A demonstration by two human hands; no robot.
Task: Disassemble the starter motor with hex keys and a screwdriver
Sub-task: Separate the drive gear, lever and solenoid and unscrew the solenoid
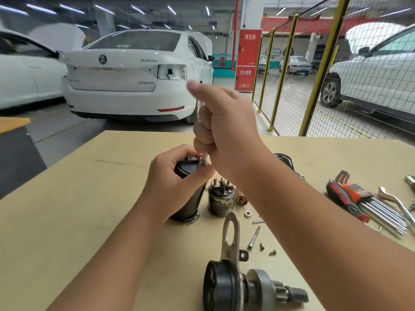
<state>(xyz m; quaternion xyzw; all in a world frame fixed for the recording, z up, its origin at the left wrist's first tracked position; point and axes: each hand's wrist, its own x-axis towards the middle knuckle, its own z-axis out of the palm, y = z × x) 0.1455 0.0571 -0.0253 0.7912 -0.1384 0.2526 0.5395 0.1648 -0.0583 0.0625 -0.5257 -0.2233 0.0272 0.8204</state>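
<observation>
1. Here, the left hand [177, 173] curls round the top of the dark motor housing [187, 196], which stands upright on the desk [89, 198] near its middle, thumb toward the housing's upper rim.
2. The right hand [224, 129] is closed in a fist round a slim metal tool [204, 158], probably a hex key or screwdriver shaft, whose tip meets the top of the housing; the index finger sticks out, blurred.
3. Just right of the housing stands the solenoid [221, 198], upright, its copper terminals pointing up.
4. A small round copper-coloured part [240, 200] lies beside the solenoid, half hidden by the right forearm.
5. A nut [247, 213], a short pin [257, 221], a long bolt [254, 237] and 2 small screws [267, 249] lie scattered toward the near edge.
6. A metal bracket [230, 239] with an oval opening rises from the drive assembly [247, 288] with its pinion gear, which lies at the near edge.
7. A hex key set [368, 203] in a red and black holder lies near the right edge, with a bent metal wrench [395, 203] beside it.
8. Another dark casting [285, 159] shows behind the right forearm.
9. Beyond the far edge stand a white car [134, 75] and a yellow mesh fence [303, 75].
</observation>
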